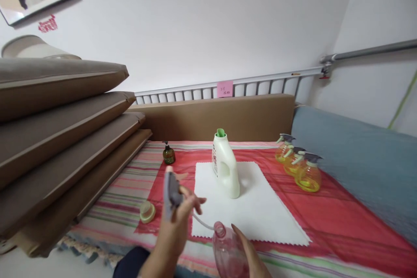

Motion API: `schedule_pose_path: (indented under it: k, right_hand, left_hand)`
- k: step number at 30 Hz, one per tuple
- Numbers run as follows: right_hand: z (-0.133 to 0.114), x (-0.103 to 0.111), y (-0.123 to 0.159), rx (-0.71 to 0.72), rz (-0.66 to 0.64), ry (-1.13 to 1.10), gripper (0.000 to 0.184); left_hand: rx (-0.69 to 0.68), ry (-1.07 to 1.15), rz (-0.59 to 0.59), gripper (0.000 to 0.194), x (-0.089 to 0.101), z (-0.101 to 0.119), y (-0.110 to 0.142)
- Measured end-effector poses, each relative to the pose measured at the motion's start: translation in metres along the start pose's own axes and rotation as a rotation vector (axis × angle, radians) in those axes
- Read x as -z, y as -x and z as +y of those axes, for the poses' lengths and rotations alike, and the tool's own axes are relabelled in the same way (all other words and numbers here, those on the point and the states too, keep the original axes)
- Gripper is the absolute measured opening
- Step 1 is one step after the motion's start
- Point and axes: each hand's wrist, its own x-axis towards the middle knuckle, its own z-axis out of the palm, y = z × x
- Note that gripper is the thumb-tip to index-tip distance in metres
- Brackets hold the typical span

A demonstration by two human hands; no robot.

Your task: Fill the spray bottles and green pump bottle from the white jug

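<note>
My left hand point(183, 212) is closed around a grey trigger spray head point(171, 194), held in the air above the near left of the white cloth. From it a thin curved dip tube point(203, 223) runs toward the mouth of a pink see-through bottle point(226, 249); whether its tip touches the rim I cannot tell. My right hand point(248, 249) grips that bottle from its right side, keeping it slightly tilted with the neck uncovered. Beyond both hands, a pale green detergent jug point(226, 167) with a green spout stands uncapped on the white cloth point(260, 213).
Three spray bottles point(308, 178) with yellow liquid stand at the right. A dark pump bottle point(169, 154) is at the back left, and a round pale cap point(147, 212) lies nearer. Stacked cushions point(65, 147) border the left; a blue-grey padded surface point(355, 160) borders the right.
</note>
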Motion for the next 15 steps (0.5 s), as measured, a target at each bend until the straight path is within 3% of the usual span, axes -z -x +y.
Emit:
schedule_pose_path:
  k: [3, 5, 8, 10, 13, 15]
  right_hand:
    - [0.007, 0.004, -0.007, -0.060, 0.050, -0.025, 0.083]
    - [0.006, 0.004, -0.016, -0.069, 0.097, -0.052, 0.081]
    - [0.000, -0.003, -0.032, -0.050, 0.131, -0.075, 0.084]
    - [-0.003, -0.012, -0.043, -0.024, 0.089, -0.099, 0.087]
    - [-0.001, -0.026, -0.058, 0.023, 0.005, -0.112, 0.089]
    - [0.004, -0.033, -0.067, 0.039, -0.007, -0.112, 0.089]
  left_hand:
    - [-0.066, -0.023, 0.036, 0.032, 0.016, 0.018, -0.013]
    - [-0.015, -0.137, 0.061, 0.024, 0.027, 0.010, -0.017]
    - [0.229, -0.353, 0.038, 0.029, 0.038, -0.032, -0.017]
    - [0.321, -0.413, -0.010, 0.038, 0.042, -0.066, -0.014]
    - [0.303, -0.466, -0.103, 0.045, 0.045, -0.105, -0.012]
    - [0.255, -0.474, -0.150, 0.046, 0.047, -0.118, -0.014]
